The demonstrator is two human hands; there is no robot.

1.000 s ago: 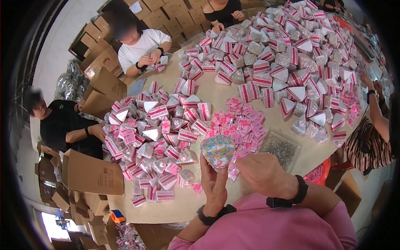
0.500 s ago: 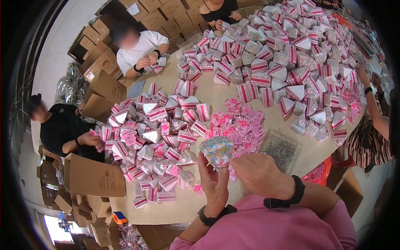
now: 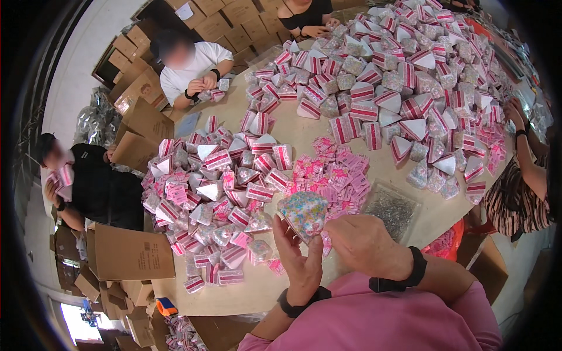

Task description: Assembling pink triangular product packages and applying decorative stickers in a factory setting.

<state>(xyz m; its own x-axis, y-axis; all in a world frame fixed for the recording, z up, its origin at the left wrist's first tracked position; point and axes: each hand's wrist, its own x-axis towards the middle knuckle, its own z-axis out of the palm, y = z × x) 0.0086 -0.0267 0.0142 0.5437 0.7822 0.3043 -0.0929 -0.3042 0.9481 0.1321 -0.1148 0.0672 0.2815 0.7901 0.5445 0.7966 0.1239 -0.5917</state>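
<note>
My left hand point(image 3: 297, 257) holds a small wedge-shaped clear packet point(image 3: 304, 213) filled with multicoloured sprinkle-like bits, just above the near edge of a round beige table point(image 3: 304, 133). My right hand point(image 3: 362, 243) grips the same packet from its right side, fingers curled by its lower corner. Both wrists wear black bands. Right behind the packet lies a loose pile of small pink cards point(image 3: 335, 173). To its left sits a heap of pink-and-white striped wedge boxes point(image 3: 216, 187).
A bigger heap of striped wedge boxes point(image 3: 404, 88) covers the far right of the table. A clear bag of small silvery pieces point(image 3: 393, 207) lies right of my hands. Other people sit around the table. Cardboard boxes point(image 3: 132, 254) are stacked at the left.
My hands and the packet have stayed almost in place, with small finger shifts. The person at the left has lifted a pink item up near the head.
</note>
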